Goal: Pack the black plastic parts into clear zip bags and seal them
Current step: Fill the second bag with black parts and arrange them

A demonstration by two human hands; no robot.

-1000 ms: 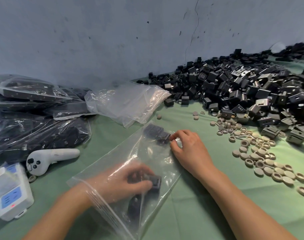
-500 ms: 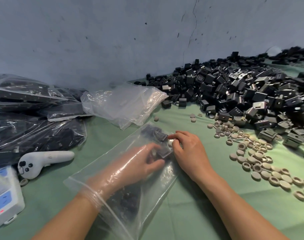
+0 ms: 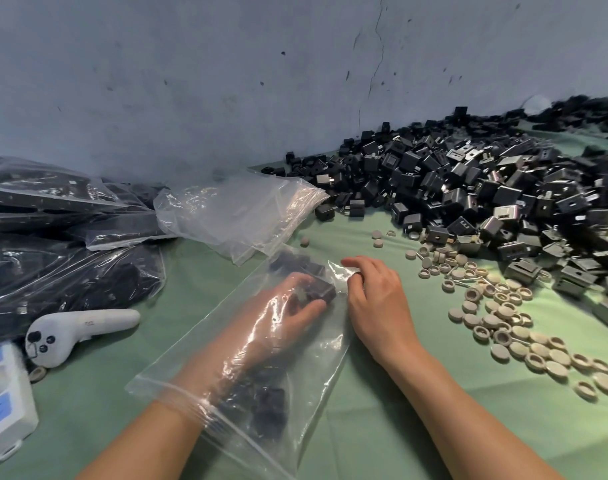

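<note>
The left hand [image 3: 288, 313] has been pushed deeper into the clear zip bag [image 3: 316, 375], and a black part [image 3: 321, 289] is gripped in its curled fingers near the bag's far end. The bag's far edge is pinched by the right hand [image 3: 378, 299], just outside. More parts can likely be added; nothing is sealed yet.

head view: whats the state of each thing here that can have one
zip bag: mouth open, unsealed
left hand: inside the bag, gripping a part
right hand: pinching the bag's far end from outside
pile: loose, unpacked
filled bags: stacked at left
empty bags: lying unused
</note>
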